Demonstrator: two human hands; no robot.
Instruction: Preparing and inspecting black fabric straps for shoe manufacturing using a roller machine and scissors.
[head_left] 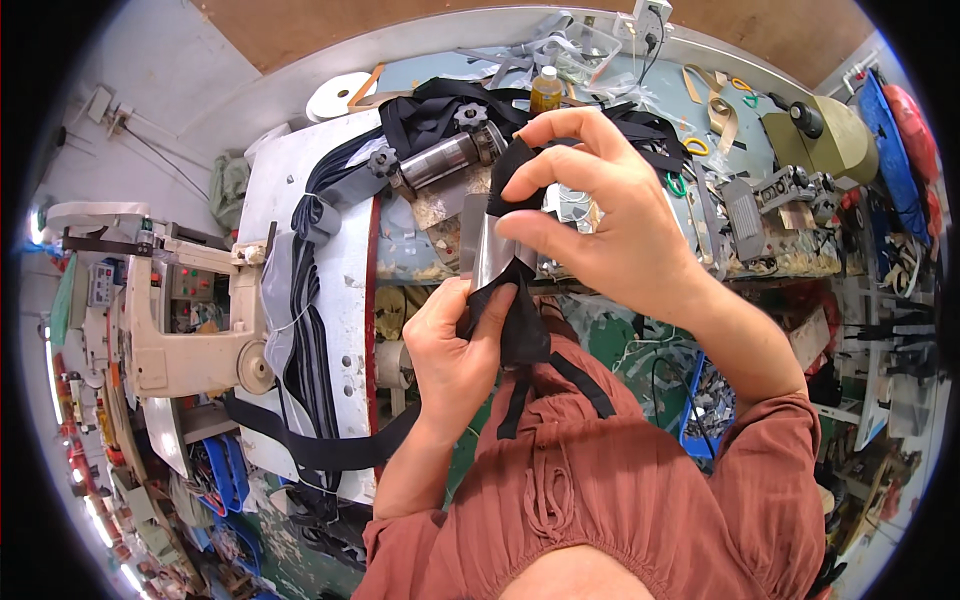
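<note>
In front of my chest is a smooth silvery metal piece [492, 258], with black fabric strap covering part of it at both ends. My left hand [448, 335] is closed at its lower end, thumb pressed on a folded piece of black strap [524, 335] that hangs loose. At the upper end my right hand [600, 190] curls its thumb and fingers around the black strap [512, 170]. Bare metal shows between the two hands. Whether both strap parts are one length is hidden. Another black strap [335, 452] passes behind my left forearm.
Left stands a cream sewing machine [195, 350] beside a white table [350, 365] bearing long black straps [310, 350]. Just beyond my hands is a metal roller with knobs [440, 160]. A yellow bottle [546, 90] and a green machine [830, 140] stand on the far bench.
</note>
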